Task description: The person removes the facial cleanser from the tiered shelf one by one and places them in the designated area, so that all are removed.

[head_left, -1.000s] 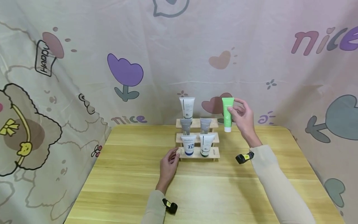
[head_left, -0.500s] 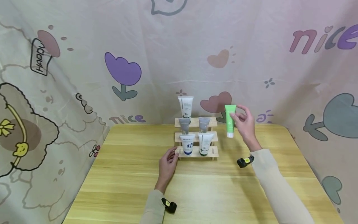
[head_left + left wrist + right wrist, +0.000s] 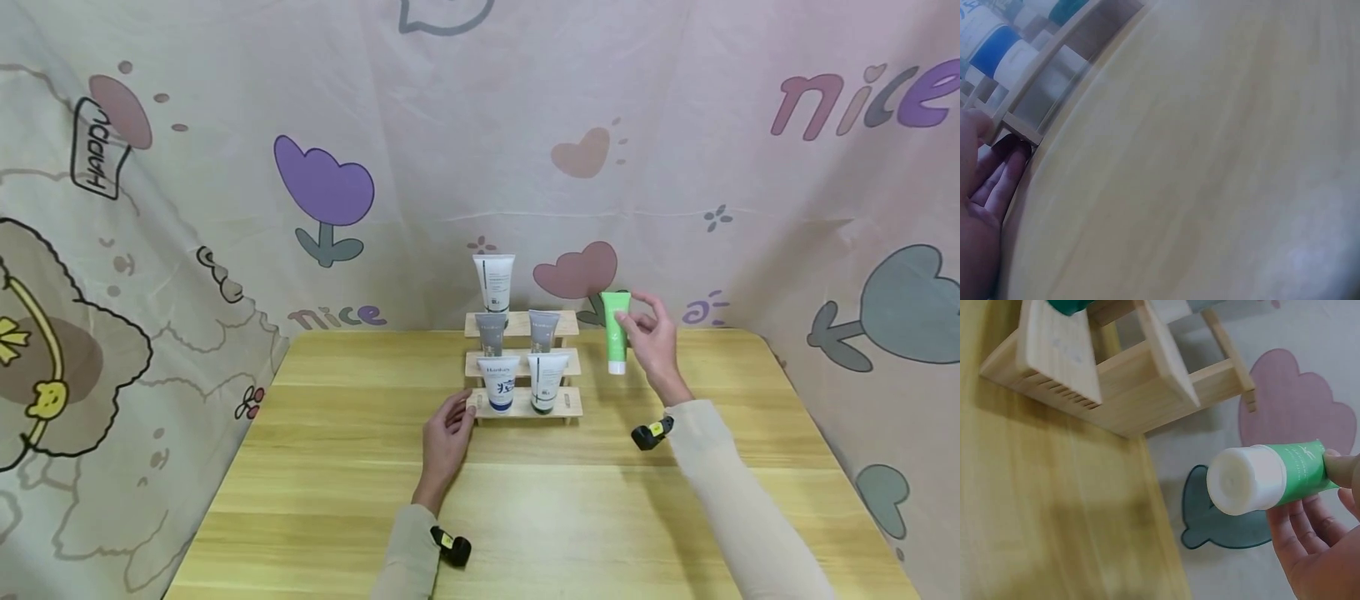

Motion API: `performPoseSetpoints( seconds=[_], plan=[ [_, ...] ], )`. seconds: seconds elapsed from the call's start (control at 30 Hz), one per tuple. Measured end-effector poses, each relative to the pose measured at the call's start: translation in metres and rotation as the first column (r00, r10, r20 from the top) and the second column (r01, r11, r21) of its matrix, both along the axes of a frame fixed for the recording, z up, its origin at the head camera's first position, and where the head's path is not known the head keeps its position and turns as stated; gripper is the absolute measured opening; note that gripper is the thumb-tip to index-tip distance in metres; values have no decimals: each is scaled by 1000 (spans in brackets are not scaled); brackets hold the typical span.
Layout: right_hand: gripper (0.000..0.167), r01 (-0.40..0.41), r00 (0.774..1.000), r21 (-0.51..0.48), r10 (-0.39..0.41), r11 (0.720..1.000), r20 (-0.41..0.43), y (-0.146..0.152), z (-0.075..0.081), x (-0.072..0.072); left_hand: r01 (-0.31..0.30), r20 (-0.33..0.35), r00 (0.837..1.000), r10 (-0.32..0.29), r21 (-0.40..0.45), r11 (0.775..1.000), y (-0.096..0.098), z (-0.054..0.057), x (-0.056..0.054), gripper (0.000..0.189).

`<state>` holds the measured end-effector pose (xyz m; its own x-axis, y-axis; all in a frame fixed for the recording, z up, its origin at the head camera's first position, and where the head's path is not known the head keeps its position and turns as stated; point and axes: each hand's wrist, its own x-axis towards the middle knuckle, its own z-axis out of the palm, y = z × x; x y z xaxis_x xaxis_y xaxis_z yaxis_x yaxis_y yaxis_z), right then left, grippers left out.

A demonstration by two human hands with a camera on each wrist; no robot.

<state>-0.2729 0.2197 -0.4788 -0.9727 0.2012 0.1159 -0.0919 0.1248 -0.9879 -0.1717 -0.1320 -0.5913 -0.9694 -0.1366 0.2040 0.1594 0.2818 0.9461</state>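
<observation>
Left of our right hand, which pinches the green tube almost upright, white cap down, we see the wooden rack, near yet apart, our left hand touching its left end, whether gripping we cannot tell.

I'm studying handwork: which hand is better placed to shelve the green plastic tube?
Likely the right hand: it pinches the tube beside the tiered wooden rack; the left hand holds its opposite end.

Tubes on rack, rack on table, held tube right
</observation>
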Motion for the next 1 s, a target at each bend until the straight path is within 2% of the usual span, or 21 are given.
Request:
performPoseSetpoints(
  seconds=[0.47,0.77,1.0],
  plan=[
    [55,45,995,32,-48,998,82,-3,-33,-5,-3,-16,1000,2,-14,1000,1,0,0,29],
    [54,38,987,112,-55,993,149,-4,-53,-11,-3,-16,1000,3,-8,1000,1,-1,0,28],
    [51,21,981,205,-60,978,183,-7,-61,-16,-4,-15,1000,4,-4,1000,1,-2,0,28]
  ],
)
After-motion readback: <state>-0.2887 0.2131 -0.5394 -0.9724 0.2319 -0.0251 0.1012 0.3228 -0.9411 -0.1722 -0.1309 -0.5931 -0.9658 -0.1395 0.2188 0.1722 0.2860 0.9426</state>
